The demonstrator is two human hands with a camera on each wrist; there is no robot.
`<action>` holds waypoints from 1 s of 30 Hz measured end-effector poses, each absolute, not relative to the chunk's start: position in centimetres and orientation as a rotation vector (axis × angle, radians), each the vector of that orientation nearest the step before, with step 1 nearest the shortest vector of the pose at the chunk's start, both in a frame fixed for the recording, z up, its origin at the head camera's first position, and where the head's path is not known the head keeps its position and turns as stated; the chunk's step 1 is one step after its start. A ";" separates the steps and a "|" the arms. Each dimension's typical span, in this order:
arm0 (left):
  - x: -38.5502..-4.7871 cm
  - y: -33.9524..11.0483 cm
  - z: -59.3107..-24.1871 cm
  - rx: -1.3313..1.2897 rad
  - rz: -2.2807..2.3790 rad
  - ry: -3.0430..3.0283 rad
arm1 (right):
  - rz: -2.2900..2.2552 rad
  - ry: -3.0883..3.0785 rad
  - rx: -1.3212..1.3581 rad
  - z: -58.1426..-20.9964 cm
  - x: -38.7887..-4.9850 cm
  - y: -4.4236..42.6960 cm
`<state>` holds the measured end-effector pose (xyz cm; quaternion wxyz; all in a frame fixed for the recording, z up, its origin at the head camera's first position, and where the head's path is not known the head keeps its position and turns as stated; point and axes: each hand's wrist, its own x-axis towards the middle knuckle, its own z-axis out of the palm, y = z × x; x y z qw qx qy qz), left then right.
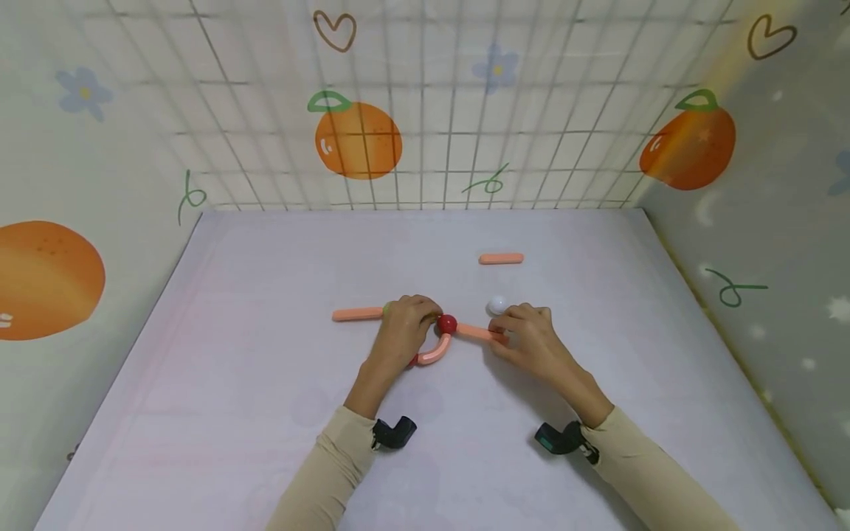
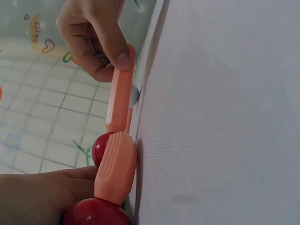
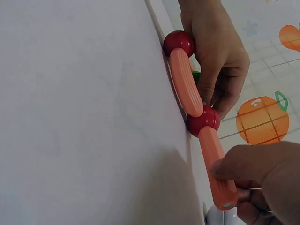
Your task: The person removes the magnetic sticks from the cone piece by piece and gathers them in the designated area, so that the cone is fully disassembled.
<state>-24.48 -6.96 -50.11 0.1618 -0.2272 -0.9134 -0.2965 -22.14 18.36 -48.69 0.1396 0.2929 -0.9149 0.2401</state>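
A peach straight magnetic stick [image 1: 473, 332] runs right from a red ball [image 1: 447, 324]. My right hand [image 1: 531, 339] pinches that stick near its far end between thumb and fingers. With its fingertips, my left hand [image 1: 402, 332] holds the red ball from the left; what else lies under those fingers is hidden. A curved peach stick [image 3: 185, 83] bends from this ball to a second red ball [image 3: 179, 43] beneath the left wrist. Behind the left hand, a green ball [image 1: 387, 310] shows partly, with another straight stick [image 1: 357, 315] pointing left from it.
A shiny white ball [image 1: 496, 304] lies just beyond the right fingertips. Farther back on the pale table [image 1: 265, 251] is a loose peach stick [image 1: 501, 258]. A wire grid [image 1: 451, 147] behind patterned sheeting closes off the back, with printed sheeting along both sides.
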 end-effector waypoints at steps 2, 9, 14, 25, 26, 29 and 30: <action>-24.6 -6.9 -50.0 -0.672 -0.883 -2.620 | 0.684 -2.640 0.849 -48.7 -22.3 18.3; -24.5 -7.4 -49.2 -0.724 -0.896 -2.676 | 0.693 -2.608 0.862 -49.0 -22.6 17.8; -24.2 -7.7 -48.9 -0.755 -0.816 -2.761 | 0.647 -2.617 0.877 -49.1 -22.6 17.7; -24.3 -7.2 -49.5 -0.922 -0.954 -2.671 | 0.598 -2.625 0.940 -48.0 -21.6 19.1; -24.2 -7.2 -49.5 -0.920 -0.927 -2.670 | 0.599 -2.616 0.944 -47.9 -21.5 19.2; -24.0 -7.3 -49.4 -0.922 -0.867 -2.662 | 0.619 -2.584 0.953 -47.9 -21.6 19.4; -24.0 -7.3 -49.4 -0.923 -0.855 -2.661 | 0.627 -2.572 0.956 -48.0 -21.6 19.4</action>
